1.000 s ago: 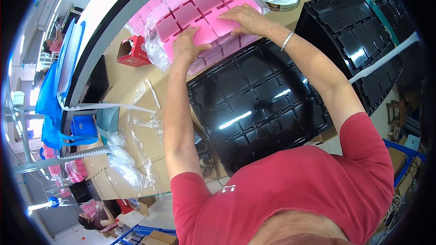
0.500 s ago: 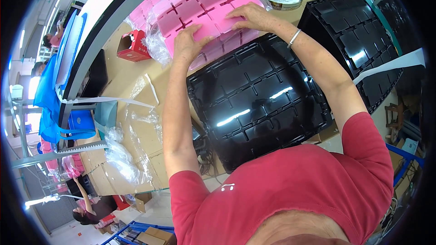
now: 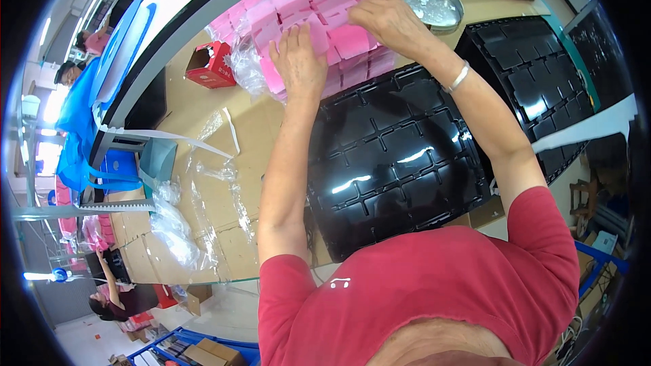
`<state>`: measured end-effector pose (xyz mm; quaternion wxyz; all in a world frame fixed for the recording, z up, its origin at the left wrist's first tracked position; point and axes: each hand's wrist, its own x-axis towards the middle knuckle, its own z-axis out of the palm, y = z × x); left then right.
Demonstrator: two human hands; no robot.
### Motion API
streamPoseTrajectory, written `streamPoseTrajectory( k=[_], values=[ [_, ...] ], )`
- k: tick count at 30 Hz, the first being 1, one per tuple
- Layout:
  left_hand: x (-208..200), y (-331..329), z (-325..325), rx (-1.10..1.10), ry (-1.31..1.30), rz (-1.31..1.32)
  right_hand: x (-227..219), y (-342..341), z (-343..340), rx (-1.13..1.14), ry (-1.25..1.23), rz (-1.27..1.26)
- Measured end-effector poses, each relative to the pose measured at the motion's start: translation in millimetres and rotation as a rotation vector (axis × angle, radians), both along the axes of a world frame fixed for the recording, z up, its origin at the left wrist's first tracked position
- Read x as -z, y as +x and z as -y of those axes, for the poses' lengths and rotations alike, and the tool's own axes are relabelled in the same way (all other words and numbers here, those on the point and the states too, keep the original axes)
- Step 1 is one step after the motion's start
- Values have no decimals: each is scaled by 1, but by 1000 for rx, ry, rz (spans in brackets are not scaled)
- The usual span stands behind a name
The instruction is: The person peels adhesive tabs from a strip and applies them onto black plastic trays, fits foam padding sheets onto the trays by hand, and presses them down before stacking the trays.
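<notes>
A stack of pink slotted sheets (image 3: 342, 1), in rows of small squares, lies at the far side of the bench, partly in clear plastic film. My left hand (image 3: 300, 64) rests on its near left part, fingers stretched out and slightly apart over a pink square. At the right of the stack, my right hand (image 3: 390, 20) has its fingers bent and pressed together at a pink sheet's edge; the fingertips are partly hidden. Just nearer to me, a black moulded tray (image 3: 397, 163) with cross-shaped grooves lies below my forearms.
A second stack of black trays (image 3: 525, 61) stands at right, crossed by a white strap (image 3: 583, 122). A round metal dish (image 3: 434, 3) of clear small pieces is beyond my right hand. To the left are a red box (image 3: 210, 66) and crumpled plastic film (image 3: 176, 230).
My left hand has moved from the stack's near edge to lie flatter on top. My right hand's fingers have drawn together. The top pink pieces have shifted, and the whole view has turned slightly.
</notes>
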<state>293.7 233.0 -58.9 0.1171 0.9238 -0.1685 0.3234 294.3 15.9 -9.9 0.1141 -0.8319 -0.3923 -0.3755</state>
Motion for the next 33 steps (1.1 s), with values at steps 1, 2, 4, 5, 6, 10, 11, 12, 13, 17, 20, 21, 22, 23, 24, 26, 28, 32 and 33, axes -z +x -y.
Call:
streamPoseTrajectory(
  k=[1,2,4,5,6,10,11,12,13,17,20,21,22,23,24,26,28,32,33],
  values=[
    [-3,-11,-3,-4,-6,4,-1,-15,3,-4,-6,4],
    [-5,-23,-7,28,61,-7,-1,-28,8,27,-16,-70],
    [-10,-52,-15,63,124,-16,5,-58,18,51,-12,-158],
    [-12,-70,-20,119,134,-3,9,-74,20,37,0,-173],
    [-13,-89,-24,174,143,5,8,-96,21,39,20,-182],
    [-16,-180,-30,238,116,-20,4,-186,29,38,64,-285],
    [-20,-202,-29,267,110,-45,8,-206,33,36,55,-308],
    [-20,-223,-28,294,102,-71,15,-225,37,70,24,-338],
    [-18,-244,-29,284,92,-90,17,-243,40,98,-7,-363],
    [-4,-300,-27,329,-2,-194,38,-293,36,199,182,-389],
    [1,-313,-24,257,-31,-205,48,-310,20,316,191,-425],
    [6,-313,-23,255,-37,-207,54,-312,15,365,202,-415],
    [11,-314,-25,216,-56,-191,62,-314,15,358,196,-420],
    [13,-314,-26,185,-74,-172,71,-312,15,434,210,-365],
    [13,-314,-27,161,-67,-164,79,-309,17,510,224,-307],
    [14,-314,-30,136,-54,-159,94,-302,29,479,241,-243],
    [9,-314,-31,108,-20,-141,90,-296,31,432,310,-142],
    [4,-321,-32,79,-33,-14,57,-318,39,405,252,-9],
    [5,-323,-33,75,-35,-12,58,-322,41,400,251,-7]
  ],
)
